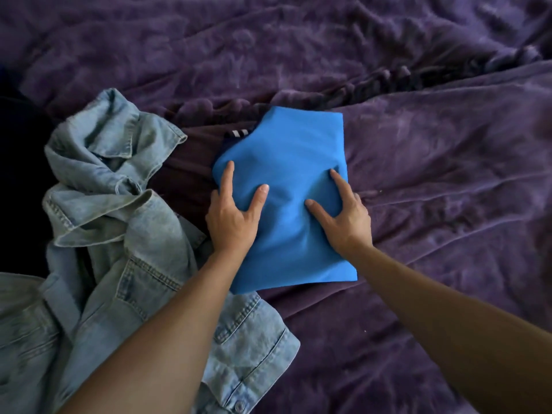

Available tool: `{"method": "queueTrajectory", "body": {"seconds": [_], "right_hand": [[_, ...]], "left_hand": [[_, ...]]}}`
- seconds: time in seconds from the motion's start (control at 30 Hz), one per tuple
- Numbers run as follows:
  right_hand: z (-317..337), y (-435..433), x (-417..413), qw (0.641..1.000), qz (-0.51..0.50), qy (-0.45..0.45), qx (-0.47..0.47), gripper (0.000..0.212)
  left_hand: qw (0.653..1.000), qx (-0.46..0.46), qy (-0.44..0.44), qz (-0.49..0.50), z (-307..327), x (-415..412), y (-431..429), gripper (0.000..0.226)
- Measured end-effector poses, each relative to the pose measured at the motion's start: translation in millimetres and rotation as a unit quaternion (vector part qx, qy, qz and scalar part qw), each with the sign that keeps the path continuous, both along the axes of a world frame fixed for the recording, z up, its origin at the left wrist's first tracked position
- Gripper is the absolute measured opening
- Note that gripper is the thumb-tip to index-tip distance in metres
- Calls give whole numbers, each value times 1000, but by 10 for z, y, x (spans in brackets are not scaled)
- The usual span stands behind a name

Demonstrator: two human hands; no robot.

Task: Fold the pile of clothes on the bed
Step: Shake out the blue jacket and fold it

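- The left hand lies on the left part of the folded blue garment. Its index finger and thumb are spread straight on top, and the other fingers drop out of sight at the cloth's left edge, apparently curled under it.
- The right hand mirrors this on the right side, with thumb and index finger splayed on the cloth and the remaining fingers bent over the right edge.
- Holding both sides this way probably keeps the layers together, so the bundle can be pressed flat or lifted without opening. The fabric dimples between the two thumbs, which suggests downward pressure.
- The blue garment sits mid-bed, straight ahead of the person. Its long axis runs away from the body, leaning slightly left at the far end.
- The far end is the narrower one and the near edge is broader and square. The near left corner overlaps the hem of the denim jacket.
- A dark striped piece peeks out from under the far left corner, so the blue garment seems to rest on another item.
- The denim jacket lies crumpled and unfolded to the left, collar away from the person. It looks like the next piece to fold.
- The rumpled purple bedspread lies under everything.
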State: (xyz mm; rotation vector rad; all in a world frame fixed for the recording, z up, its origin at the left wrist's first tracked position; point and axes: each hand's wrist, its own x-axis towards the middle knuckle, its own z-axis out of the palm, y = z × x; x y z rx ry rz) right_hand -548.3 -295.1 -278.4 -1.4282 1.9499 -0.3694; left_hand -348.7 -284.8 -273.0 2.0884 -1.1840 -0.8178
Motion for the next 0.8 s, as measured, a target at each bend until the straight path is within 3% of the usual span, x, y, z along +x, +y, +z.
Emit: {"method": "queueTrajectory", "body": {"seconds": [0.33, 0.63, 0.8], "right_hand": [[1075, 723, -1364, 998, -42, -1, -47, 73], [1872, 1008, -3279, 988, -90, -4, -130, 72], [2109, 1013, -4489, 989, -76, -2, -128, 71]], "left_hand": [[996, -16, 69, -45, 1027, -1243, 412, 58], [987, -73, 118, -83, 1818, -3178, 513, 58], [986, -78, 129, -72, 2068, -4367, 588, 57]]}}
